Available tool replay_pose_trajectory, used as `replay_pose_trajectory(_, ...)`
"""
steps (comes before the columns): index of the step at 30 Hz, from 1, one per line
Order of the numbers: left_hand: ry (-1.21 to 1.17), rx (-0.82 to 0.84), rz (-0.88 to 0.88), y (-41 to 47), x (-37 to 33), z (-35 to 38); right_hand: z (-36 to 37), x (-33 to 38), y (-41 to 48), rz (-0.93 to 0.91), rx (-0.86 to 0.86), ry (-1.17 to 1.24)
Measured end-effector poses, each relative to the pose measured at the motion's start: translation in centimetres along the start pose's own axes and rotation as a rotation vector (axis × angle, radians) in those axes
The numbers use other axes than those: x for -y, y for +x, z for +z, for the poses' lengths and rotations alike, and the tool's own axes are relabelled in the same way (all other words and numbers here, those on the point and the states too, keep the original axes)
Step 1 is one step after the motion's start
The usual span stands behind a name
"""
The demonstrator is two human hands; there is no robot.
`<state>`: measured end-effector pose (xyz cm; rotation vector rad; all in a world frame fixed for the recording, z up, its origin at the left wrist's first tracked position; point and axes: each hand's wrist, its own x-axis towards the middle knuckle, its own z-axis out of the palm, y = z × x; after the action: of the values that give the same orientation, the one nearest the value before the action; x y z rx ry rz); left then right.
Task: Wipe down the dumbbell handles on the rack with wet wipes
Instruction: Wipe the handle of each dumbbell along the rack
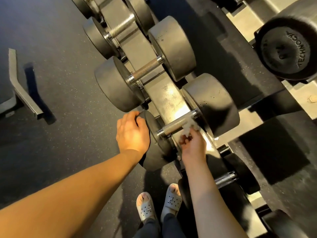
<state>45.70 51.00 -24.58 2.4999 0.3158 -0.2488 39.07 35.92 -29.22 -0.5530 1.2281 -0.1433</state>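
Note:
A row of black dumbbells lies on a grey metal rack (pixel 169 98). The nearest full one has a knurled steel handle (pixel 173 126). My right hand (pixel 193 146) pinches a crumpled white wet wipe (pixel 188 127) against the right end of that handle, from below. My left hand (pixel 132 132) rests over the rim of the same dumbbell's near black head (pixel 155 146), fingers curved around its edge. Further along the rack, another dumbbell shows a bare handle (pixel 145 69), and a third handle (pixel 121 28) lies beyond it.
A lower dumbbell handle (pixel 224 179) sits beside my right forearm. A larger black weight head (pixel 288 48) sits on the upper shelf at right. My feet in grey clogs (pixel 145 207) stand on dark speckled floor. A bench leg (pixel 22 86) lies at left.

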Motion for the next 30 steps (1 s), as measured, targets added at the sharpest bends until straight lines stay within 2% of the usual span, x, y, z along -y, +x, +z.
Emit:
replay_pose_trajectory(2, -0.005, 0.001, -0.004, 0.0, 0.0, 0.0, -0.2, 1.1, 0.9, -0.091, -0.006, -0.024)
replay_pose_trajectory(6, 0.002, 0.003, -0.005, 0.1, 0.0, 0.0, 2.4, 0.1, 0.4, -0.066, -0.1, -0.063)
replay_pose_trajectory(8, 0.001, 0.003, -0.005, 0.1, 0.1, 0.0, 2.7, -1.2, -0.3, -0.159, -0.113, -0.256)
replay_pose_trajectory(10, -0.001, 0.005, -0.004, 0.1, 0.1, 0.1, 2.0, -2.2, -1.0, -0.246, -0.017, -0.549)
replay_pose_trajectory(12, 0.001, 0.004, -0.003, 0.1, 0.0, 0.0, 1.3, -2.8, -1.8, -0.212, 0.084, -0.834)
replay_pose_trajectory(13, 0.003, 0.005, -0.001, 0.1, 0.0, 0.0, 1.1, -2.7, -1.8, -0.177, 0.113, -0.863)
replay_pose_trajectory(15, -0.002, 0.003, 0.003, 0.1, 0.1, 0.0, 1.3, -1.4, -1.8, -0.087, 0.063, -0.747)
replay_pose_trajectory(18, -0.001, -0.002, 0.012, 0.2, 0.2, 0.2, 1.6, 1.2, -1.1, 0.012, -0.136, -0.275)
replay_pose_trajectory(19, 0.001, -0.004, 0.016, 0.2, 0.2, 0.2, 1.8, 1.5, -0.7, 0.004, -0.152, -0.205)
replay_pose_trajectory(22, -0.003, -0.003, 0.004, 0.2, 0.1, 0.1, 3.1, 0.4, -0.9, -0.065, -0.119, -0.342)
replay_pose_trajectory(24, -0.005, -0.002, -0.001, 0.2, 0.2, 0.1, 3.6, -1.5, -2.0, -0.033, -0.111, -0.423)
replay_pose_trajectory(30, 0.0, 0.0, -0.002, 0.1, 0.0, 0.0, 2.4, -0.7, -4.6, -0.085, 0.083, -0.606)
